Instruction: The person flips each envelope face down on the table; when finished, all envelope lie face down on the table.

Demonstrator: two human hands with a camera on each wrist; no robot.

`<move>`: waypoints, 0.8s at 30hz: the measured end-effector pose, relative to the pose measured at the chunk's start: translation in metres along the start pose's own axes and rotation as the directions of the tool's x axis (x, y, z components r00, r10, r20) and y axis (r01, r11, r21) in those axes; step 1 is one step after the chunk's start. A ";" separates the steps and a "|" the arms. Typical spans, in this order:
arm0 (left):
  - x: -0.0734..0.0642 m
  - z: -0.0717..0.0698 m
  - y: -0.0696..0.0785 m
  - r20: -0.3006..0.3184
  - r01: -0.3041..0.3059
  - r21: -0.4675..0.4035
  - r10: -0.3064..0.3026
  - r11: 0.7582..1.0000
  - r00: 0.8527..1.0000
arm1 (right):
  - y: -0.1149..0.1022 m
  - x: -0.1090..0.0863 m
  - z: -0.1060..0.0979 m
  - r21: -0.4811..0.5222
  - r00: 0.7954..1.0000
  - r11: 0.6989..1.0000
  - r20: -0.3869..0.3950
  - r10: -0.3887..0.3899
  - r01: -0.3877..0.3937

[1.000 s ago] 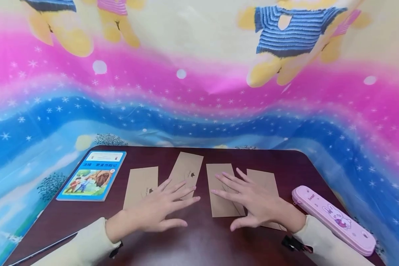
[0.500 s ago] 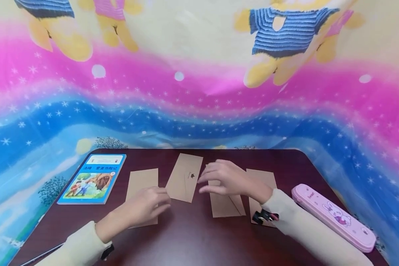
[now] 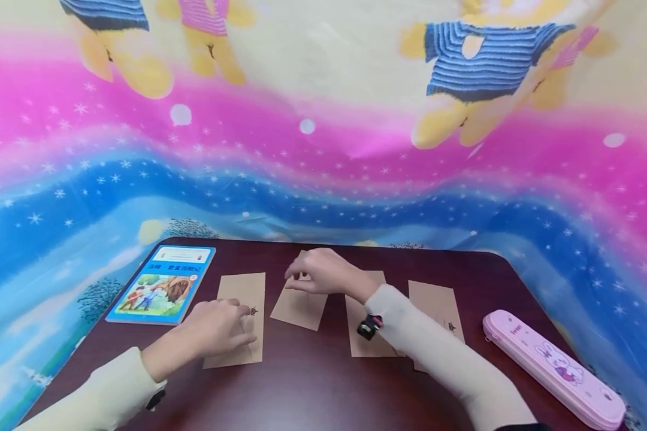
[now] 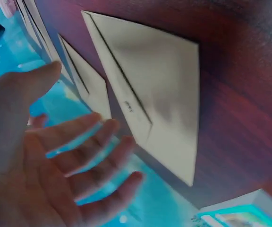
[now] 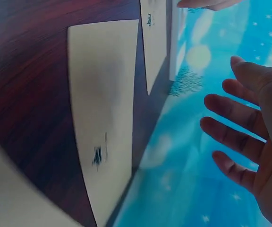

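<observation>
Brown paper envelopes with small black prints lie in a row on the dark table. My left hand (image 3: 215, 326) is over the leftmost envelope (image 3: 242, 287), its fingers loosely bent. In the left wrist view that hand's fingers (image 4: 93, 175) are spread apart, with an envelope (image 4: 159, 85) beyond them. My right hand (image 3: 323, 272) reaches left across the table, above the second envelope (image 3: 296, 311), covering its upper part. Its fingers (image 5: 233, 137) are parted and hold nothing in the right wrist view. The right sleeve hides part of the third envelope (image 3: 380, 347).
A fourth envelope (image 3: 434, 302) lies to the right. Beyond it sits a pink pencil case (image 3: 555, 365) with a rabbit picture. A blue-covered book (image 3: 162, 284) lies at the back left. A printed cloth (image 3: 323, 197) hangs behind the table.
Both hands were spread flat above the envelopes. My right hand has moved left, from the third envelope to the second; my left hand has drawn back left. The envelopes appear unmoved.
</observation>
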State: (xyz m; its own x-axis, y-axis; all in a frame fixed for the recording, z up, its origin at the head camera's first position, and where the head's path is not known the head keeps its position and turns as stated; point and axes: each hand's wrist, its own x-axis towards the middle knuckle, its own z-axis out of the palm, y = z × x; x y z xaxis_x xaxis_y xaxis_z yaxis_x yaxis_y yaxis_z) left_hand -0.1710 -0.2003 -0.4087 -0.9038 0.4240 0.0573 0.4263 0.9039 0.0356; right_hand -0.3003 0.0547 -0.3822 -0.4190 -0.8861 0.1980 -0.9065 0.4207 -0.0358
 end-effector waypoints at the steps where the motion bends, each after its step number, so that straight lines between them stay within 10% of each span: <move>1: -0.001 -0.002 0.001 0.050 0.039 0.006 -0.039 0.999 0.998 | 0.000 0.008 0.004 -0.009 1.000 1.000 0.021 0.007 -0.006; 7: -0.012 -0.009 0.005 0.317 0.217 0.041 -0.219 0.975 0.923 | -0.001 0.043 0.028 0.003 0.979 0.992 0.161 0.125 -0.127; 12: -0.017 -0.006 0.004 0.415 0.274 0.044 -0.267 0.961 0.870 | 0.001 0.061 0.048 0.028 0.953 0.975 0.217 0.211 -0.223; 24: -0.011 0.003 -0.002 0.413 0.275 -0.011 -0.246 0.961 0.877 | -0.009 0.087 0.080 -0.070 0.880 0.903 0.203 0.430 -0.425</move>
State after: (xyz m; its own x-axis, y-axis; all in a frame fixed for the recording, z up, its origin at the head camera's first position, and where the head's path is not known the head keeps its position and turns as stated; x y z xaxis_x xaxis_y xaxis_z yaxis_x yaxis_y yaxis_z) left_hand -0.1619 -0.2069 -0.4121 -0.9125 0.1730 -0.3706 0.1620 0.9849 0.0607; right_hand -0.3328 -0.0416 -0.4435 -0.7688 -0.6383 -0.0396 -0.6366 0.7697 -0.0476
